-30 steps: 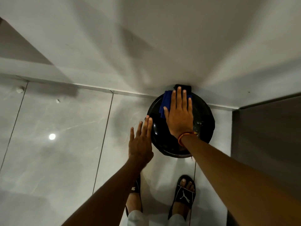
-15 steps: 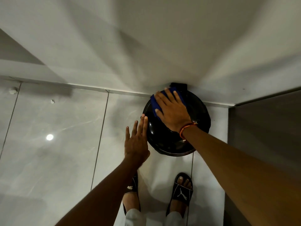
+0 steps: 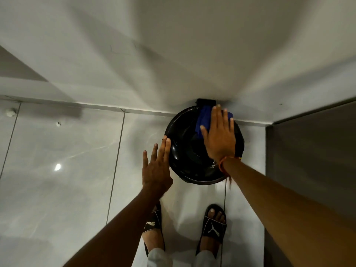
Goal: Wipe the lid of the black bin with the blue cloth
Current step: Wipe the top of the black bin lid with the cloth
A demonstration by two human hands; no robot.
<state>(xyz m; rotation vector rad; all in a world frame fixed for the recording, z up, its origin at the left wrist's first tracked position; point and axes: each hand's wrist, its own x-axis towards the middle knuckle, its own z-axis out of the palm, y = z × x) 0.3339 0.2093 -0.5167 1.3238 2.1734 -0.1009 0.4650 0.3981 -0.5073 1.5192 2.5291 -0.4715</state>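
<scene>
The round black bin lid [image 3: 185, 151] lies below me against the wall, glossy, with a hinge block at its far edge. My right hand [image 3: 219, 135] lies flat, fingers spread, on the lid's far right part, pressing the blue cloth [image 3: 204, 118] under it; the cloth sticks out beyond the fingers and thumb. An orange band circles that wrist. My left hand [image 3: 156, 166] is flat and open beside the lid's left rim, its fingertips touching the edge, holding nothing.
A white wall [image 3: 173, 54] rises right behind the bin. Glossy grey floor tiles [image 3: 67, 170] stretch to the left. A dark panel [image 3: 312, 160] stands at the right. My feet in black sandals [image 3: 213, 228] stand just before the bin.
My right hand has slid the cloth from the lid's far left across to its far right. The left hand has stayed at the left rim.
</scene>
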